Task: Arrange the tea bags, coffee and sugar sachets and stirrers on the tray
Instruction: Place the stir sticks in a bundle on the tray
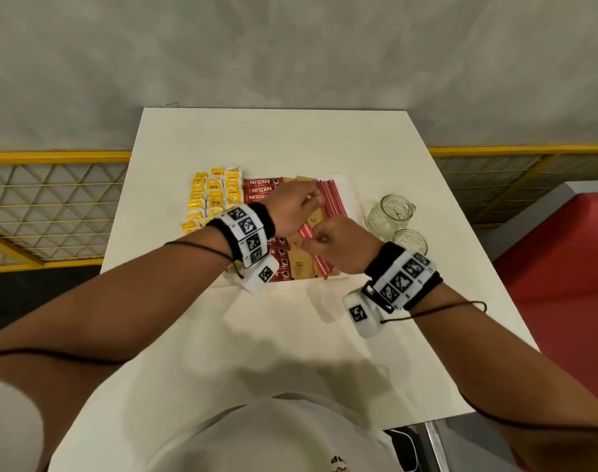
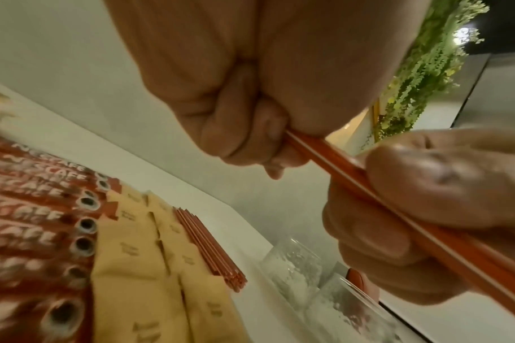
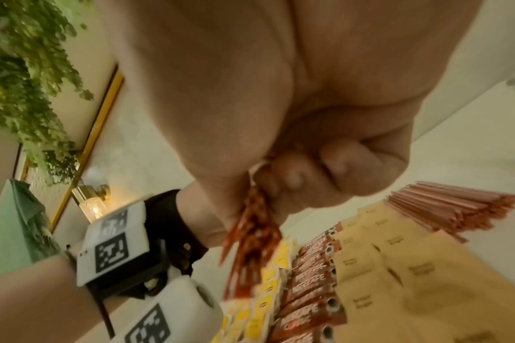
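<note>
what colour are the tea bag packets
Yellow with white edges; the tea bag packets show best in the head view.

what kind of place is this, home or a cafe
Probably a cafe or hotel refreshment area: a tray stocked with rows of coffee sachets and stirrers, a wall of greenery, and a red bench beside the table.

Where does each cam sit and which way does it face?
Head: on the head, looking down at the tray; both forearms and hands show.
Left wrist: along the left hand, whose grip holds red stirrers; right hand shows too.
Right wrist: along the right hand; left wristband shows.
All share the coffee sachets.
</note>
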The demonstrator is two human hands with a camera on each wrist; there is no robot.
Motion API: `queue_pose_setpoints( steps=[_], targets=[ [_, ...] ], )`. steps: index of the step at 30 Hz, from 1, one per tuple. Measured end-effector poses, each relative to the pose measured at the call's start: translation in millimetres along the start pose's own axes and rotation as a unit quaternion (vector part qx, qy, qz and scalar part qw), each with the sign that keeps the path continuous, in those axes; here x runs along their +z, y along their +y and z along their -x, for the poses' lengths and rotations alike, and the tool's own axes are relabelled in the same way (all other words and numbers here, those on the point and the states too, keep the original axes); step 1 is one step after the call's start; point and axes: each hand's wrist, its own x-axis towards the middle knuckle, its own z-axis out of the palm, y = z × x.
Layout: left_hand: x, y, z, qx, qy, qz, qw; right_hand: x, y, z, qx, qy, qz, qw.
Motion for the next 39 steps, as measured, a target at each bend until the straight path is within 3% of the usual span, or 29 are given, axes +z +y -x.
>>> queue_pose_setpoints(
  steps=[6, 9, 11, 13, 16, 19, 24, 29, 35, 39],
  targets=[
    [-3.8, -1.2, -54.4, -0.060, 0.053, 0.025, 0.997, -46.0, 11.7, -39.7, 0.082, -0.031, 0.068, 0.994],
    [-6.7, -3.6, -75.1, -0.113, 0.099, 0.032, 0.988, -71.1, 25.8, -62.4, 0.135, 0.014, 0.113, 0.984],
    [-6.9, -9.6, -87.9, -0.144, 0.074, -0.024, 0.987, -82.4, 36.4, -79.5, 0.177, 0.049, 0.152, 0.971],
    [-1.4, -16.5, -97.6, -0.147, 0.002, -0.098, 0.984, -84.8, 51.2, -95.5, 0.209, 0.064, 0.178, 0.959],
    [11.6, -18.9, -104.2, -0.128, -0.105, -0.188, 0.968, -76.5, 76.1, -109.9, 0.231, 0.066, 0.220, 0.946],
    [20.5, -18.8, -108.3, -0.083, -0.149, -0.235, 0.957, -63.1, 94.5, -119.4, 0.223, 0.036, 0.271, 0.936],
    [27.7, -19.4, -112.6, -0.056, -0.154, -0.275, 0.947, -42.0, 133.0, -142.7, 0.213, 0.002, 0.322, 0.922],
    [31.0, -24.5, -117.0, -0.094, -0.126, -0.254, 0.954, -44.7, 121.5, -139.6, 0.221, -0.004, 0.310, 0.925],
    [31.6, -26.4, -119.4, -0.080, -0.121, -0.230, 0.962, -70.6, 99.6, -138.6, 0.262, 0.013, 0.274, 0.925],
    [32.7, -23.1, -121.0, -0.083, -0.127, -0.231, 0.961, -79.5, 113.4, -146.4, 0.262, 0.010, 0.277, 0.924]
  ],
)
